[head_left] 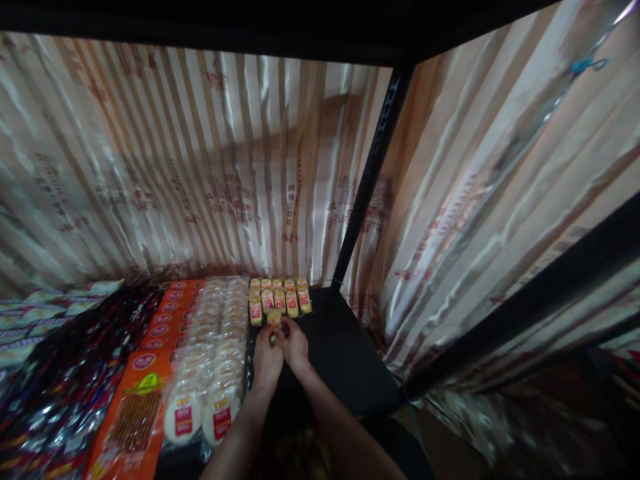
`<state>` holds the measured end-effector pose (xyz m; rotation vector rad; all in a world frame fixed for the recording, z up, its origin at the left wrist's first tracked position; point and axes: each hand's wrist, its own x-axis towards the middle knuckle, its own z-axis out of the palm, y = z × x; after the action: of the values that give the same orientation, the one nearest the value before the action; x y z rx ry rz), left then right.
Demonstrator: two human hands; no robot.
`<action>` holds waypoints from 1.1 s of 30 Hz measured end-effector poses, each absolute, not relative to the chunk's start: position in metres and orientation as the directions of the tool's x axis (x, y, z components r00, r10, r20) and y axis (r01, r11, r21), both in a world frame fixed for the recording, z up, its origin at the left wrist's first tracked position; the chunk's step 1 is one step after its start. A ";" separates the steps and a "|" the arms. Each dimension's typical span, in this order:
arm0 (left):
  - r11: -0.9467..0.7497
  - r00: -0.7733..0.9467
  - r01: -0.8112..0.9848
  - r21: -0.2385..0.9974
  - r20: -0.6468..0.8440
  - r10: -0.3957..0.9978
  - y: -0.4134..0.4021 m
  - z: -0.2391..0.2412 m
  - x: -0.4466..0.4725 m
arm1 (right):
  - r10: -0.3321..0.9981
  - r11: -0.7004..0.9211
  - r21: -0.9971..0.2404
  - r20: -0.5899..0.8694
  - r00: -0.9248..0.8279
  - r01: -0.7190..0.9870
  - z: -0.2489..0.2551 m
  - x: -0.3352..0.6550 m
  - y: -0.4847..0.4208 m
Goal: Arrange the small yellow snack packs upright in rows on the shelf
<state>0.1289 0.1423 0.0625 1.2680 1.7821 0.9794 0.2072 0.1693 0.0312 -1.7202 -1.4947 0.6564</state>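
Both hands reach onto a black shelf (345,360) low in the head view. My left hand (267,363) and my right hand (295,345) meet, fingers pinched together on one small yellow snack packet (274,319). That packet sits at the front edge of a block of several like yellow packets (280,299) with red labels, laid in rows at the shelf's back.
Left of my hands lie rows of round white cakes in clear wrap (215,353), then orange packs (150,373), then dark shiny bags (70,387). A striped plastic curtain (200,167) closes the back and right. A black upright post (373,167) stands at the corner.
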 end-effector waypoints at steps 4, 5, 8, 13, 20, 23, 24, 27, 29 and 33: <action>0.246 -0.210 0.411 0.878 -0.171 0.963 0.158 0.063 0.130 | 0.974 -0.009 -0.790 0.130 0.183 0.613 0.028 0.204 0.189; 0.250 -0.207 0.415 0.875 -0.177 0.962 0.160 0.063 0.130 | 0.976 0.001 -0.787 0.136 0.171 0.617 0.026 0.204 0.192; 0.275 -0.215 0.415 0.867 -0.200 0.956 0.165 0.060 0.129 | 0.976 0.027 -0.781 0.154 0.151 0.624 0.022 0.203 0.197; 0.302 -0.225 0.413 0.859 -0.225 0.948 0.168 0.059 0.128 | 0.971 0.041 -0.778 0.179 0.159 0.627 0.020 0.200 0.197; 0.310 -0.207 0.462 0.831 -0.239 0.949 0.165 0.070 0.128 | 0.965 0.087 -0.767 0.224 0.138 0.636 0.016 0.196 0.190; 0.288 -0.215 0.494 0.820 -0.206 0.955 0.166 0.069 0.129 | 0.964 0.046 -0.727 0.213 0.162 0.685 0.015 0.195 0.188; 0.280 -0.219 0.501 0.819 -0.194 0.956 0.166 0.067 0.130 | 0.964 0.033 -0.718 0.206 0.167 0.695 0.014 0.195 0.188; 0.248 -0.215 0.503 0.828 -0.158 0.964 0.170 0.058 0.131 | 0.969 0.024 -0.703 0.190 0.155 0.711 0.014 0.194 0.191; 0.230 -0.207 0.502 0.834 -0.142 0.968 0.172 0.053 0.130 | 0.972 0.024 -0.702 0.183 0.148 0.712 0.013 0.194 0.192; 0.221 -0.203 0.499 0.838 -0.134 0.970 0.165 0.049 0.129 | 0.964 0.013 -0.735 0.190 0.188 0.678 0.010 0.196 0.185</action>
<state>0.1287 0.1654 0.0490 1.3620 1.8106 0.8728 0.1964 0.1849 0.0098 -1.7328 -1.5583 0.4936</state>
